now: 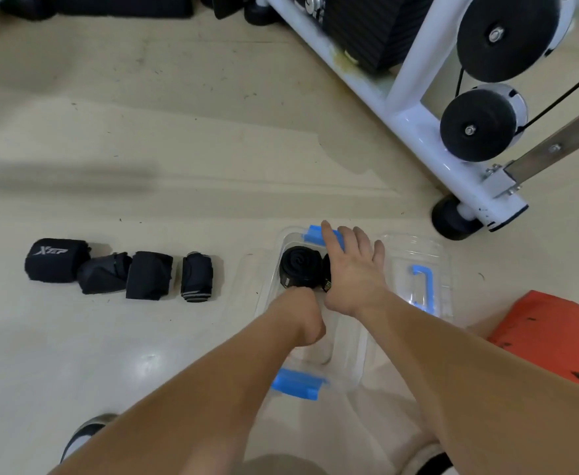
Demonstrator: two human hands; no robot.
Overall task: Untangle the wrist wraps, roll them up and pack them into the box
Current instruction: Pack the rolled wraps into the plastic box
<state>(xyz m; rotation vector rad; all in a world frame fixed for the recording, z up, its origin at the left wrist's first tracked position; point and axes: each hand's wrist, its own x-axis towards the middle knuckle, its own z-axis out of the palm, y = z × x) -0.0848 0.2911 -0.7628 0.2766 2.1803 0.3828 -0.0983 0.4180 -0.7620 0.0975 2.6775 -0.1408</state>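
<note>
Kneeling over a pale, smooth floor [178, 149], a person works at a clear plastic box [349, 351] with blue latches. Two rolled black wrist wraps [300, 267] already stand inside it at the far end. The left hand [303, 317] is curled downward in the box, touching the nearer roll; whether its grip really holds the roll I cannot tell. The right hand [351, 265] lies flat over the second roll with fingers spread, so its grip is released. The transparent lid [418, 272] rests just beside the box on the right. Four more black wraps [120, 270] wait in a row on the floor to the left. A white gym machine frame [414, 108] with black pulleys fills the upper right corner.
</note>
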